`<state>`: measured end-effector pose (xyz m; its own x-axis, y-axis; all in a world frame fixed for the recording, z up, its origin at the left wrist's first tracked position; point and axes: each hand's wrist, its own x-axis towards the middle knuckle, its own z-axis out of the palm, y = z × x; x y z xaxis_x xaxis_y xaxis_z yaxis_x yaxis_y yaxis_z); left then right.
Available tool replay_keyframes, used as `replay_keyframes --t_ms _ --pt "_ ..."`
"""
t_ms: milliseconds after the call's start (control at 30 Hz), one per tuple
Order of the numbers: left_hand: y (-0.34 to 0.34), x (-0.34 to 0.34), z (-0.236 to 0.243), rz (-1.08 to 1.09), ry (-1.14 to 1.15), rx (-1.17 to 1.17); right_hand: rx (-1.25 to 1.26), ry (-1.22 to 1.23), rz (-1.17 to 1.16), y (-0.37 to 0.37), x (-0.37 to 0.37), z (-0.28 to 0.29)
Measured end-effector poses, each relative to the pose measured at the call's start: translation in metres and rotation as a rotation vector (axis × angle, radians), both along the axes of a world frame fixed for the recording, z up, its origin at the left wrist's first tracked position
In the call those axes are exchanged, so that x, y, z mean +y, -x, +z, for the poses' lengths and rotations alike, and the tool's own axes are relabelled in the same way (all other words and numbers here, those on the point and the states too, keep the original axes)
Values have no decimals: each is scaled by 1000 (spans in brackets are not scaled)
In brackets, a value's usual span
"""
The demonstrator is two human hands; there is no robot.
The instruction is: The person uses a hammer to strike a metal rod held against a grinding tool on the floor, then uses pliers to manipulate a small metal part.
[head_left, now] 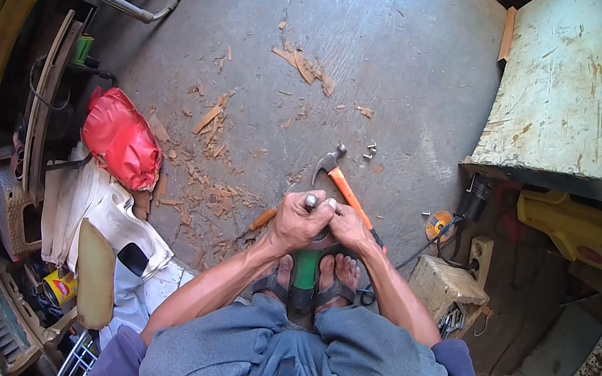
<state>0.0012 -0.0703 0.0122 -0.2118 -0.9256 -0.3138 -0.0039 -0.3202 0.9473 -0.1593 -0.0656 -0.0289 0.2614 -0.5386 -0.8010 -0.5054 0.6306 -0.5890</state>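
While clasping a metal piece (310, 202) in the left hand (297, 223), presses the right hand (350, 227) closed close beside it, thumb against curled fingers, over the far end of the green power tool (305, 269); cannot tell the right's contents. Flanks that tool with sandalled feet (341, 273). Beyond the tool, slightly right: orange-handled hammer (347, 193), then small metal fittings (371, 149). Left of the tool: wood scraps (207, 120); farther left, red bundle (122, 140).

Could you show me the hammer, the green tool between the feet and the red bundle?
Hammer (348, 194): head view, on its orange handle.
Green tool (305, 269): head view, on its green body.
Red bundle (122, 138): head view, on its shiny side.
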Motion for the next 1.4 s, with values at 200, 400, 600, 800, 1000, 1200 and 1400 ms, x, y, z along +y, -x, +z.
replay_keyframes --t_ms 200,400,600,800,1000,1200,1400 --pt "-1 0 -1 3 19 16 -92 32 -84 -2 8 -19" --pt "-3 8 2 127 -80 112 -53 145 24 -8 1 -35" --pt "-17 27 2 192 -66 174 -14 84 277 -22 -37 -12" --pt "-22 42 10 156 -49 244 75 77 698 -45 -76 5" --pt "-29 25 39 64 79 360 88 162 747 -49 -75 4" --pt "-37 19 24 136 -1 351 63 169 784 -50 -77 -2" --pt "-28 10 14 21 19 266 45 177 792 -46 -80 -5"
